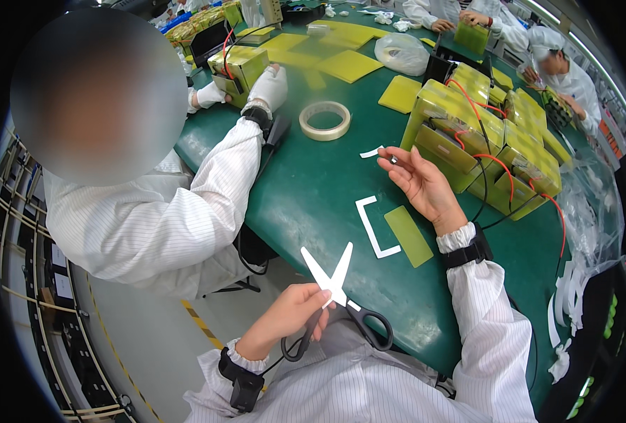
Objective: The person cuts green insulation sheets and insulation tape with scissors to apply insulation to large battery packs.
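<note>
Scissors with white blades and black loop handles [337, 287] are clamped in the left hand [295, 311] near the pivot — blades spread, tips pointing forward from that hand. The right hand [426, 187], farther from them, has curled fingers at a tiny dark object [394, 160], too small to identify. Nearer the wearer than that hand lies a flat yellow-green rectangular sheet [408, 236] — just left, a white bracket-shaped strip [368, 231].

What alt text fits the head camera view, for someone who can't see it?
A person's left hand grips opened scissors by a green table; the right hand is near wired yellow-green blocks. A white bent strip and yellow-green sheet lie on the table. At left, a gloved co-worker handles a similar block.
</note>
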The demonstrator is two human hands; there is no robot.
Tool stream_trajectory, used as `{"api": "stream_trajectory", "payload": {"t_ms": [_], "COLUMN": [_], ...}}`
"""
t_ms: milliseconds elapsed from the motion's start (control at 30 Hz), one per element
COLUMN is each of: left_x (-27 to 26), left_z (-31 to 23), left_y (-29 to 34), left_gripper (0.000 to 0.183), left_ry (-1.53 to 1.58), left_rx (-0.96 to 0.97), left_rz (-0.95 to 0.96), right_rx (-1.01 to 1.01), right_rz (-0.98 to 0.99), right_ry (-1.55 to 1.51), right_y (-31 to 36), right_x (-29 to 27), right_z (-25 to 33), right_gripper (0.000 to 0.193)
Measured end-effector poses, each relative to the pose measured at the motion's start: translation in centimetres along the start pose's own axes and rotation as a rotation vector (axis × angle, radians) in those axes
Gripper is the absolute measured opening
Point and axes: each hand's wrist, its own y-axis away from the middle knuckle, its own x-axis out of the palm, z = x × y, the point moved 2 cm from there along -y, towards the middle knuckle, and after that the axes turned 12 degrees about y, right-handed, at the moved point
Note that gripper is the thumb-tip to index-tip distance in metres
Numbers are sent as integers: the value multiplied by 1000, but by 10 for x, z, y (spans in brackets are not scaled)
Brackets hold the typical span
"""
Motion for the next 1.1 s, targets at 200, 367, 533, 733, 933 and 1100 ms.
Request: {"api": "stream_trajectory", "payload": {"t_ms": [200, 367, 533, 733, 933, 1100], "left_x": [-1, 3, 3, 2, 3, 5], "left_z": [4, 2, -1, 0, 1, -1], "left_y": [5, 4, 3, 3, 3, 3], "left_gripper": [29, 29, 29, 29, 29, 30], "left_ry": [9, 35, 47, 70, 71, 79], "left_rx": [17, 12, 7, -1, -33, -30], "left_rz": [-5, -11, -25, -22, -11, -17], "right_rx": [33, 41, 82, 151, 125, -250], "right_rz": [47, 22, -33, 149, 98, 73], "right_ry": [-75, 244, 575, 882, 1036, 1342], "right_y": [4, 6, 11, 39, 69, 71], "right_x": [17, 13, 37, 84, 96, 94], "right_z": [4, 0, 3, -9, -28, -44], "right_gripper": [44, 31, 26, 10, 8, 11]}}
